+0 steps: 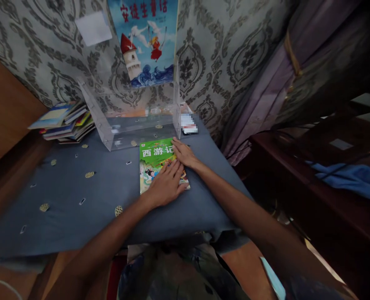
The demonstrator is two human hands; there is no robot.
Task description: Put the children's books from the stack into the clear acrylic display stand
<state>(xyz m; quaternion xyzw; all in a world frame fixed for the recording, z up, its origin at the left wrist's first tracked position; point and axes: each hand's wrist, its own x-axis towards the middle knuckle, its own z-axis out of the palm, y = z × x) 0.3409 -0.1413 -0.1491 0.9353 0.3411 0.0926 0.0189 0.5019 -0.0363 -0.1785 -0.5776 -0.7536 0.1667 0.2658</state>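
Note:
A green picture book [150,160] with white Chinese characters across its top lies closed on the blue-grey tablecloth [106,196]. Across the book's lower right part rests my left hand [166,183], flat, with its fingers stretched out. My right hand [185,154] lies along the book's upper right side, its fingers extended onto the cover. Both hands are open and touch the book without gripping it. Part of the cover picture is hidden beneath them. Just beyond the book stands a clear acrylic stand [141,135].
A stack of books [68,121] sits at the table's left back. Behind the stand, a blue storybook poster [150,46] is against the patterned wall. A phone-like item [188,123], partly blurred out, lies right of the stand. Dark red furniture [284,166] with a blue cloth [350,177] is at right.

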